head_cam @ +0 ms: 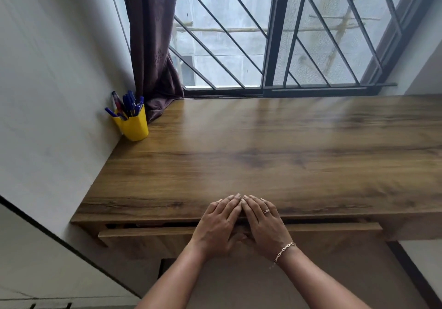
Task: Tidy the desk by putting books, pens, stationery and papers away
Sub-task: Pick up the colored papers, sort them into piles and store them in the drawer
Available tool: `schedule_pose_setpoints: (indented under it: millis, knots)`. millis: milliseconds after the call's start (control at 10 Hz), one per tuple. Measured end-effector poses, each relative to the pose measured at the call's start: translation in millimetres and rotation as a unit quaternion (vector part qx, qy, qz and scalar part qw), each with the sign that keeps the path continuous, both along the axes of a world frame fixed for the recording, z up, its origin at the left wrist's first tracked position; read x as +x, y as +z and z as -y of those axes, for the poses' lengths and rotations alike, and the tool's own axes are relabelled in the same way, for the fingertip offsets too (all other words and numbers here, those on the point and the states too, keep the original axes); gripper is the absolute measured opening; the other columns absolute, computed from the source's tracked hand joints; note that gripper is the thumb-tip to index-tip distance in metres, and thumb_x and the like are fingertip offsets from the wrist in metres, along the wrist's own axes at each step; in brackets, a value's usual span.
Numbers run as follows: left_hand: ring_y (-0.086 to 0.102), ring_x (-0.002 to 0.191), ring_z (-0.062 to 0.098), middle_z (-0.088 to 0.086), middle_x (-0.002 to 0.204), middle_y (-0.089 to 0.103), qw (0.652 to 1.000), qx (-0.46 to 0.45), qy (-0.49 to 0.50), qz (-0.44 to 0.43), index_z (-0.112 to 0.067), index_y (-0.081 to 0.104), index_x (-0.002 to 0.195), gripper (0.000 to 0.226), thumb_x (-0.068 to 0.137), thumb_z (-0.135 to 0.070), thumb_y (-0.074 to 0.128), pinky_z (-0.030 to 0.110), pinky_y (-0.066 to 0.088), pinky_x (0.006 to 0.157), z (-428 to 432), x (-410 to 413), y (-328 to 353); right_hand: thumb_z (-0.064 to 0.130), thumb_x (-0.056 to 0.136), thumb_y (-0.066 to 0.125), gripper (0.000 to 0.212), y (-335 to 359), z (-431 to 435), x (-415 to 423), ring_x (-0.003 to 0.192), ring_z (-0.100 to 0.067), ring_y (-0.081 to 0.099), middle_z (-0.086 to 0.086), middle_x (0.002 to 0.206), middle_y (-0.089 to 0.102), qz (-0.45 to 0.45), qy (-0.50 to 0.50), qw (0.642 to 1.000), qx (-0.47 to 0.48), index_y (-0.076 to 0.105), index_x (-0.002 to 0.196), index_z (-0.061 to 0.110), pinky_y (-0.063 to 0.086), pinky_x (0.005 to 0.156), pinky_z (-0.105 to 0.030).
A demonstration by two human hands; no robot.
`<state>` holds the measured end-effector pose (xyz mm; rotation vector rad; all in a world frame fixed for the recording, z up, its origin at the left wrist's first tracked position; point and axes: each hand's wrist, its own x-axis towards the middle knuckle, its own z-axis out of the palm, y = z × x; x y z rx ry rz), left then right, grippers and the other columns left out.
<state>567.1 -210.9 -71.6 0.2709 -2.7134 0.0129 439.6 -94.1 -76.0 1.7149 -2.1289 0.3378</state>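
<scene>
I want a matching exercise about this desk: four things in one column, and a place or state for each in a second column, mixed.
1. pen cup
2. curtain
3. drawer
4. right hand

a. slightly pulled out
b. its end lies on the desk
c. wears a ring
d. far left corner, yellow

Pairs: 1-d, 2-b, 3-a, 4-c

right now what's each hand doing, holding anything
Left hand: open, fingers flat on the front edge of the desk, holding nothing.
Right hand: open, fingers flat on the same edge, holding nothing.
</scene>
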Motion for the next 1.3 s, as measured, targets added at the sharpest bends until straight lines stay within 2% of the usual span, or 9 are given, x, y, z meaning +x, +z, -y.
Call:
schedule_pose_setpoints:
  millis: [300, 500, 600, 800, 900, 1000, 1100, 1200, 1300]
  knots:
    - [0.052, 0.116, 0.014, 0.0, 0.125, 0.061, 0.999, 0.013, 0.014, -0.041, -0.018, 0.05, 0.117, 0.052, 0.074, -0.047, 0.048, 0.026, 0.033, 0.092, -1, -8, -1, 0.056, 0.069, 0.044, 0.063, 1, 9, -1, 0.11, -0.016, 0.043, -0.002, 0.11, 0.065, 0.005, -0.012, 0.999, -0.045, 0.046, 0.115, 0.013, 0.033, 0.09, -0.031]
    - [0.046, 0.115, 0.013, 0.0, 0.119, 0.065, 0.997, -0.011, 0.026, -0.075, -0.018, 0.05, 0.112, 0.04, 0.078, -0.037, 0.044, 0.026, 0.033, 0.088, -4, -14, -2, 0.055, 0.066, 0.045, 0.056, 4, 16, -1, 0.1, -0.016, 0.045, 0.001, 0.101, 0.064, 0.011, -0.027, 0.999, -0.041, 0.047, 0.107, 0.017, 0.033, 0.082, -0.03]
    - [0.045, 0.114, 0.014, 0.001, 0.117, 0.066, 0.995, -0.028, 0.03, -0.086, -0.018, 0.05, 0.11, 0.035, 0.079, -0.032, 0.044, 0.027, 0.033, 0.086, -4, -16, -5, 0.054, 0.064, 0.052, 0.053, 3, 17, -1, 0.096, -0.017, 0.044, 0.002, 0.098, 0.063, 0.005, -0.026, 0.999, -0.037, 0.047, 0.103, 0.019, 0.033, 0.079, -0.029]
    - [0.051, 0.108, 0.014, 0.0, 0.113, 0.067, 0.995, -0.048, 0.028, -0.08, -0.018, 0.049, 0.107, 0.033, 0.077, -0.03, 0.044, 0.027, 0.033, 0.081, -4, -18, -3, 0.048, 0.049, 0.076, 0.066, 3, 18, 2, 0.094, -0.017, 0.044, 0.003, 0.096, 0.061, 0.017, -0.018, 0.999, -0.037, 0.047, 0.101, 0.02, 0.032, 0.079, -0.029]
    - [0.062, 0.096, 0.017, 0.0, 0.105, 0.068, 0.995, -0.053, 0.027, -0.077, -0.018, 0.047, 0.103, 0.03, 0.077, -0.031, 0.044, 0.028, 0.032, 0.076, -3, -21, 1, 0.045, 0.054, 0.067, 0.058, 6, 17, 3, 0.092, -0.017, 0.046, 0.004, 0.096, 0.058, 0.018, -0.021, 0.999, -0.045, 0.047, 0.101, 0.02, 0.033, 0.079, -0.027]
    - [0.061, 0.073, 0.02, -0.001, 0.086, 0.065, 0.994, -0.078, 0.016, -0.077, -0.018, 0.046, 0.095, 0.029, 0.077, -0.041, 0.046, 0.03, 0.03, 0.067, 1, -29, 8, 0.048, 0.056, 0.047, 0.05, 13, 15, -1, 0.087, -0.016, 0.052, 0.005, 0.091, 0.06, 0.016, -0.031, 0.999, -0.022, 0.045, 0.098, 0.021, 0.035, 0.078, -0.027]
    - [0.058, 0.067, 0.02, -0.001, 0.078, 0.061, 0.992, -0.094, 0.009, -0.083, -0.017, 0.053, 0.089, 0.032, 0.078, -0.046, 0.045, 0.031, 0.028, 0.064, 4, -35, 10, 0.049, 0.06, 0.045, 0.044, 16, 14, -7, 0.081, -0.016, 0.06, 0.005, 0.088, 0.062, 0.009, -0.022, 1.0, -0.017, 0.045, 0.095, 0.022, 0.037, 0.077, -0.027]
    - [0.058, 0.065, 0.019, -0.002, 0.074, 0.061, 0.993, -0.091, 0.007, -0.068, -0.018, 0.064, 0.078, 0.04, 0.079, -0.051, 0.041, 0.031, 0.03, 0.062, 5, -45, 18, 0.047, 0.07, 0.047, 0.034, 23, 9, -21, 0.077, -0.016, 0.062, 0.005, 0.086, 0.063, 0.016, -0.005, 1.0, -0.009, 0.051, 0.092, 0.022, 0.05, 0.073, -0.027]
    - [0.058, 0.068, 0.018, -0.003, 0.075, 0.061, 0.995, -0.08, -0.004, -0.061, -0.02, 0.065, 0.075, 0.041, 0.079, -0.052, 0.04, 0.031, 0.036, 0.061, 1, -54, 23, 0.05, 0.072, 0.048, 0.037, 26, 2, -29, 0.081, -0.014, 0.061, 0.005, 0.089, 0.062, 0.018, 0.005, 1.0, -0.002, 0.052, 0.095, 0.022, 0.051, 0.074, -0.027]
